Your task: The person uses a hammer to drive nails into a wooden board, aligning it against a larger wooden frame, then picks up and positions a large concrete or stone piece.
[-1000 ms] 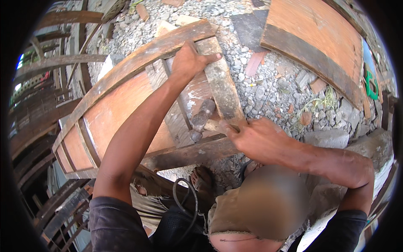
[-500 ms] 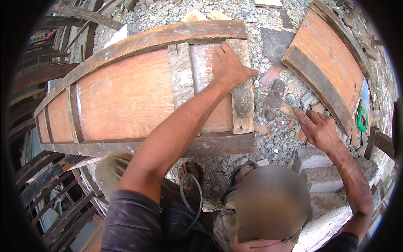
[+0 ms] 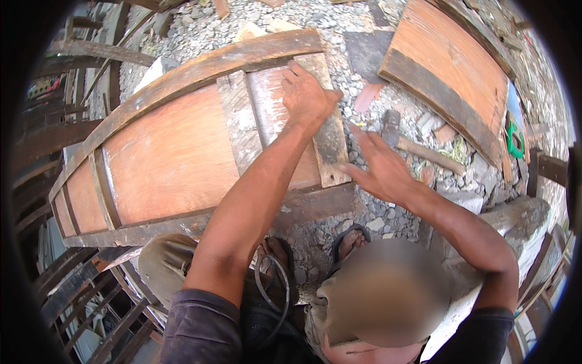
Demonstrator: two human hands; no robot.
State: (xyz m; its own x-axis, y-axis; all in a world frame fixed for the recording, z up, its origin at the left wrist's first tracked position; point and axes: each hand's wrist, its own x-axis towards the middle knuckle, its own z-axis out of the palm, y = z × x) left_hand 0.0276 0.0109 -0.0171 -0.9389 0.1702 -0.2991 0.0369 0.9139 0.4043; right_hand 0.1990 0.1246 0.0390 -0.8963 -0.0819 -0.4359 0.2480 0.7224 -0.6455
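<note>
A long, tapering wooden frame with a reddish plywood panel [image 3: 176, 158] lies in front of me. My left hand [image 3: 307, 100] grips the weathered crosspiece [image 3: 330, 151] at its right end, thumb over the outer edge and fingers over the inner side. My right hand [image 3: 388, 167] has its fingers spread and holds nothing; its thumb is close to the crosspiece's outer edge, and I cannot tell if they touch. Just beyond that hand, a hammer [image 3: 431, 155] with a wooden handle and dark metal head lies on the gravel.
A second framed plywood panel [image 3: 451, 51] lies at the far right, beside a green-handled saw [image 3: 515, 139]. A dark flat slab [image 3: 368, 54] sits on the gravel. Concrete blocks [image 3: 515, 212] are at the near right; slatted timber [image 3: 54, 145] stands left. Another person's blurred head is at the bottom.
My right hand has let go of the hammer's handle and moved left toward the crosspiece, leaving the hammer on the gravel. My left hand stays on the crosspiece. The view has shifted slightly.
</note>
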